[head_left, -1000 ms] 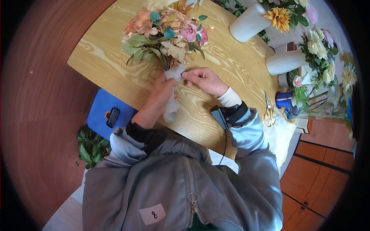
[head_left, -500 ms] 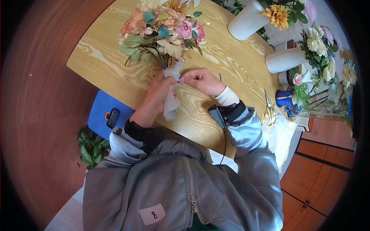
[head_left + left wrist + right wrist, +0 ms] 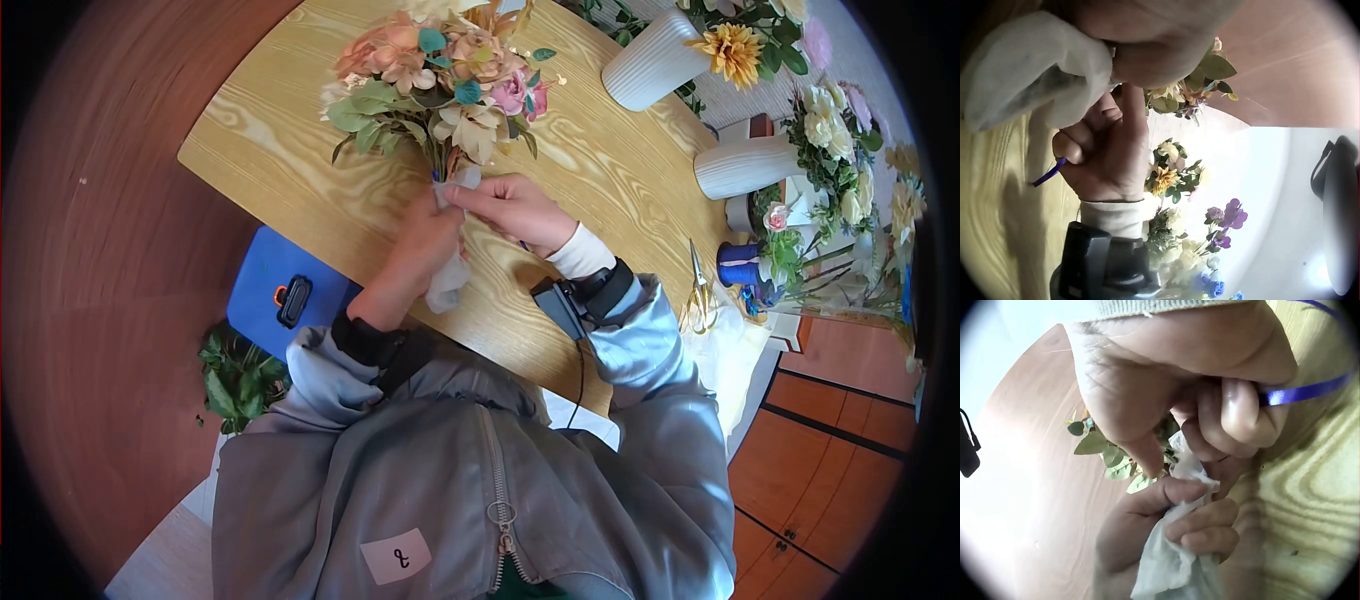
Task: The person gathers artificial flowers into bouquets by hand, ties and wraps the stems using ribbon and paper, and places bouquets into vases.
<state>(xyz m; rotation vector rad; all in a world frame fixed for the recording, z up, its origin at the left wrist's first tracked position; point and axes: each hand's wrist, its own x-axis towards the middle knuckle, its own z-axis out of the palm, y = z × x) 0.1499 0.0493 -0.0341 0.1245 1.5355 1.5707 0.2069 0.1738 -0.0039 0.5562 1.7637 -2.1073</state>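
Note:
My left hand grips the stems of a bouquet, wrapped in thin white paper, near the table's front edge. Peach, cream and pink flowers point away from me. Against the top of the wrap is my right hand, its thumb extended over the paper close to the left hand's fingers. In the right wrist view its other fingers curl round a narrow blue ribbon, whose tail loops out past them. That ribbon's end also pokes from the curled fingers in the left wrist view.
Gold-handled scissors and a blue ribbon spool lie on the right of the table. White ribbed vases of flowers stand behind. A blue box is beside the table at the left, above a leafy plant.
My right hand has shifted up and left, bringing its thumb over the wrap. The ribbon seen between the hands half a second ago is now covered. My left hand keeps its grip.

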